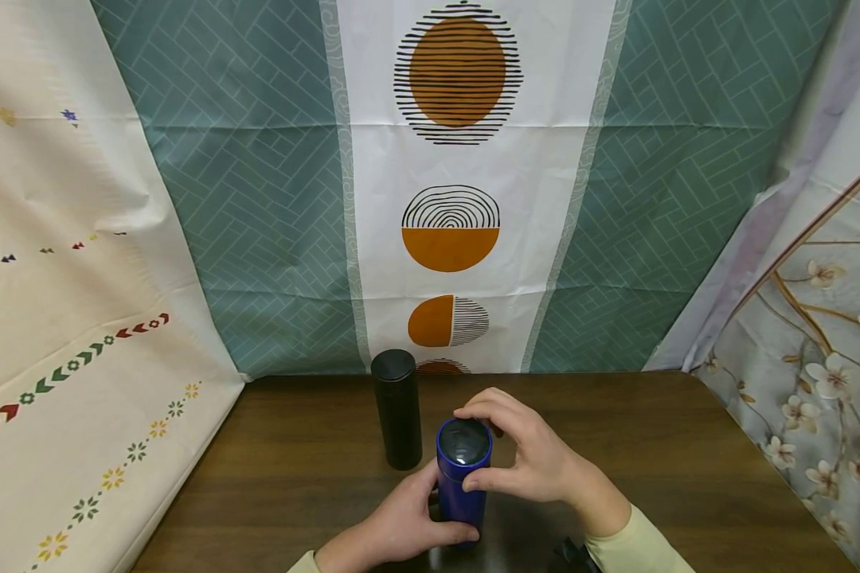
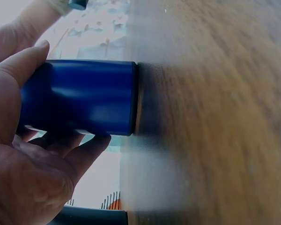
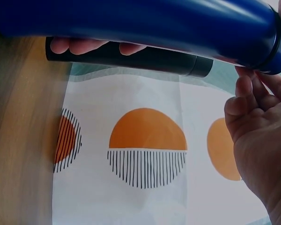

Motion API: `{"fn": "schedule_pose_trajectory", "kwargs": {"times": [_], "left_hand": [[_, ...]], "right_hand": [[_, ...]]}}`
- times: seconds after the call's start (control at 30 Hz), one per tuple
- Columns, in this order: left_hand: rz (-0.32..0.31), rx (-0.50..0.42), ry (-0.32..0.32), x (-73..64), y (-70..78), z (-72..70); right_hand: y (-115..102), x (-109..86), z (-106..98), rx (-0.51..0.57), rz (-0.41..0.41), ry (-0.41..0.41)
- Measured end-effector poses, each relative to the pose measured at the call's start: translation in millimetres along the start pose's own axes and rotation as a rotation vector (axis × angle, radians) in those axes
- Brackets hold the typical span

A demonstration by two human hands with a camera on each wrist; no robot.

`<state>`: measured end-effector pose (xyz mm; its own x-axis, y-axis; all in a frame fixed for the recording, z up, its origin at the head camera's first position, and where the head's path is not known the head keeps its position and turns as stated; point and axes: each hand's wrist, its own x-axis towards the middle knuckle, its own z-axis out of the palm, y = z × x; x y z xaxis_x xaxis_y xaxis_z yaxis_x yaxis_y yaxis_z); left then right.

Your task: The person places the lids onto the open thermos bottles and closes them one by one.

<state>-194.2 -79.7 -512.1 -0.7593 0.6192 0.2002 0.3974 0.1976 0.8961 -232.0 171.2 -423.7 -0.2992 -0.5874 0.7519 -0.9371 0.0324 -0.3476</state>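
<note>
A blue vacuum flask (image 1: 462,508) with a glossy dark top stands upright on the table. My left hand (image 1: 401,516) grips its lower body, the thumb in front and the fingers around the far side. At the top, my right hand (image 1: 533,455) holds the blue-rimmed lid (image 1: 466,442) between thumb and fingers. The left wrist view shows the flask's dark base (image 2: 135,99) at the tabletop. Seen from the right wrist, a seam separates the lid from the body. Behind and to the left stands a black vacuum flask (image 1: 400,422), touched by neither hand.
The brown wooden table (image 1: 294,446) ends at a hanging green and white cloth (image 1: 258,199). Patterned cloths hang at the left (image 1: 79,318) and right (image 1: 824,382). A small black object (image 1: 575,554) lies by the right sleeve.
</note>
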Motion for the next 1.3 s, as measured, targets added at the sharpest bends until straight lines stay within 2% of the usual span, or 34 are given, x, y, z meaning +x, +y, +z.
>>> {"fn": "schedule_pose_trajectory", "kwargs": {"times": [0.77, 1.03, 1.3], "left_hand": [[0.01, 0.011, 0.005, 0.0, -1.3, 0.7], [-0.009, -0.01, 0.001, -0.4, -1.3, 0.4], [-0.012, -0.004, 0.004, -0.6, -1.4, 0.5]], "right_hand": [[1.8, -1.4, 3.3, -0.014, 0.051, 0.005], [0.8, -0.9, 1.8, -0.025, -0.015, -0.023], [-4.3, 1.7, 0.8, -0.022, -0.038, -0.066]]}}
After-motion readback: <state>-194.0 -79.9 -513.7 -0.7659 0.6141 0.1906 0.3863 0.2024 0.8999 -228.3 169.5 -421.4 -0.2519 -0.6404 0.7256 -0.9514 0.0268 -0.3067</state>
